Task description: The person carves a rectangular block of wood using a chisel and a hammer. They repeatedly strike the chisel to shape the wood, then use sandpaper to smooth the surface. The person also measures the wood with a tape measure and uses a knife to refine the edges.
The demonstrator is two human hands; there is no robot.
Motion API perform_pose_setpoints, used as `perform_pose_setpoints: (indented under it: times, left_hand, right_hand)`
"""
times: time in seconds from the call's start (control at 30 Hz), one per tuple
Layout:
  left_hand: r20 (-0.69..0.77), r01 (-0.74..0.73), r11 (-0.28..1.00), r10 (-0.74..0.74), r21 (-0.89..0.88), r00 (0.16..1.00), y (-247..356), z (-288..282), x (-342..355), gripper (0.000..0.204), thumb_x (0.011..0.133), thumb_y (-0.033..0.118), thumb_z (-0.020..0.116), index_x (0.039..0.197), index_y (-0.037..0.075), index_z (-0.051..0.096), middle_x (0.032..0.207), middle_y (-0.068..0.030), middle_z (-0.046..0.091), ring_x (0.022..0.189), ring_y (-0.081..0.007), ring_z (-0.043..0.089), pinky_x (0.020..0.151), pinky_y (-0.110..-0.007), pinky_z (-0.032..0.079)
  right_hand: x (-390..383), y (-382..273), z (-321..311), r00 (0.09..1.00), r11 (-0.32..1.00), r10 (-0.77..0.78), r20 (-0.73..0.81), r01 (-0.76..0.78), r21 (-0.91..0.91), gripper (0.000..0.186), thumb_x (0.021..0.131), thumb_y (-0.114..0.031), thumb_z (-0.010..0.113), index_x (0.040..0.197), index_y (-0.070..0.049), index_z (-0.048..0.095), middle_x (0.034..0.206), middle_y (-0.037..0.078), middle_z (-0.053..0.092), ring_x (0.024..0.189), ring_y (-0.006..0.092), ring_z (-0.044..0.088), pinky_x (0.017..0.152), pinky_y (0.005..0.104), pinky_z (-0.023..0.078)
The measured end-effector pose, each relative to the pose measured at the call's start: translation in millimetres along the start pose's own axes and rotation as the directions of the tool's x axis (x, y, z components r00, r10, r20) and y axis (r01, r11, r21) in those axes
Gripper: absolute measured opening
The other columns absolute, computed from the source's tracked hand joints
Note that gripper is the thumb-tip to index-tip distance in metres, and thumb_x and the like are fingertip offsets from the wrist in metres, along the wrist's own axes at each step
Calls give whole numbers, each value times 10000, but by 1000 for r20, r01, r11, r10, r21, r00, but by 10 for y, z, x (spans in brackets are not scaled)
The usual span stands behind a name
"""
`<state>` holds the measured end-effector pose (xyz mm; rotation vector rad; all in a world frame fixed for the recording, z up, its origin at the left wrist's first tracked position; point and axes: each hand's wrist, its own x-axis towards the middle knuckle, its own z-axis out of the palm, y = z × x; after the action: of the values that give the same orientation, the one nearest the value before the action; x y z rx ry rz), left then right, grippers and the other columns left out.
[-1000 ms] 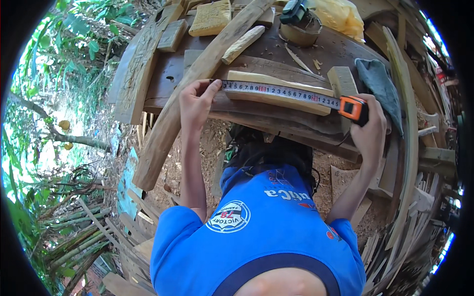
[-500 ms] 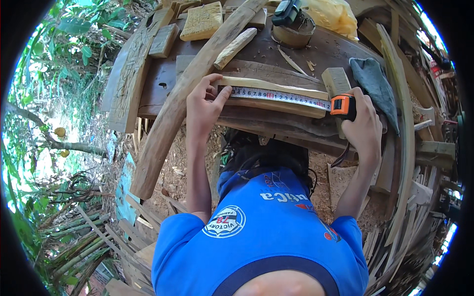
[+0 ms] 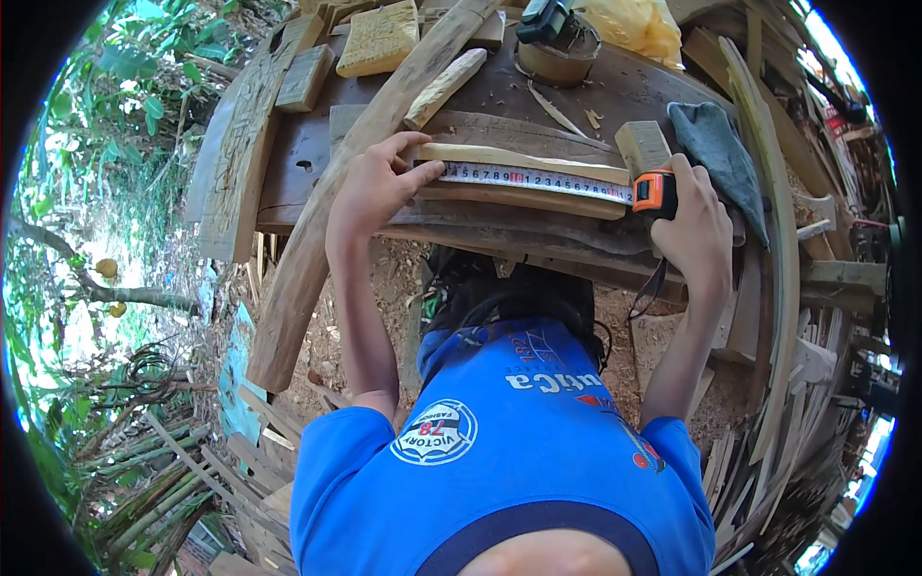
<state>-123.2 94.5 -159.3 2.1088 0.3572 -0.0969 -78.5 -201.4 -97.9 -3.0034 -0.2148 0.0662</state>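
Note:
A tape measure (image 3: 654, 193) with an orange and black case lies in the grip of my right hand (image 3: 693, 216). Its white blade (image 3: 538, 182) runs left along a pale piece of wood (image 3: 523, 201) on the workbench. At the far end, my left hand (image 3: 382, 184) pinches the blade's tip against the wood, thumb on top and fingers behind. The very tip is hidden under the thumb. Just beyond the case stands a small wooden block (image 3: 642, 146). A black wrist strap (image 3: 649, 290) hangs below my right hand.
A long curved timber (image 3: 327, 230) crosses the bench (image 3: 461, 82) on the left. Wood blocks (image 3: 378, 40), a round container (image 3: 559, 60), a yellow plastic bag (image 3: 638, 29) and a grey-green cloth (image 3: 715, 158) lie around. Planks and scraps pile up on the right; foliage borders the left.
The view has shifted slightly, so the bench sits a little further left and up. Both hands keep their hold on the tape measure; my left wrist and elbow swing outward a little.

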Motion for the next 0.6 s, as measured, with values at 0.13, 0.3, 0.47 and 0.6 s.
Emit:
perform_pose_setpoints:
  times: [0.13,0.3,0.47,0.6]
  left_hand:
    - [16,21,999,-21,-49,1000,4,-5,0,469,720,263,686,1125,61,560,708,-122,634,575,-134,581,541,-271,444]
    - [12,26,999,-26,-35,1000,-35,4,16,490,709,274,698,1124,52,561,714,-128,634,579,-134,580,541,-275,443]
    - [-39,12,997,-15,-82,999,-61,44,-8,479,715,250,694,1113,24,555,735,-115,625,593,-132,572,561,-269,443]
    - [-119,-43,986,24,-159,993,-74,70,-31,466,735,210,690,1118,-3,530,726,-79,604,599,-109,549,562,-241,432]
  right_hand:
    - [12,18,-10,1000,1000,-17,-8,17,-13,430,604,-24,572,1014,-76,452,940,148,519,820,374,570,702,444,460]
    - [-14,0,13,1000,1000,-4,-25,4,-26,445,592,-22,585,1012,-81,448,937,137,521,820,367,570,689,441,460]
    - [-74,80,60,993,998,-50,-108,52,21,441,584,-18,605,993,-88,456,928,116,537,826,343,576,671,438,457]
    - [-180,166,101,961,979,-110,-253,148,136,411,576,-5,634,946,-87,475,898,102,561,839,318,580,666,422,453]
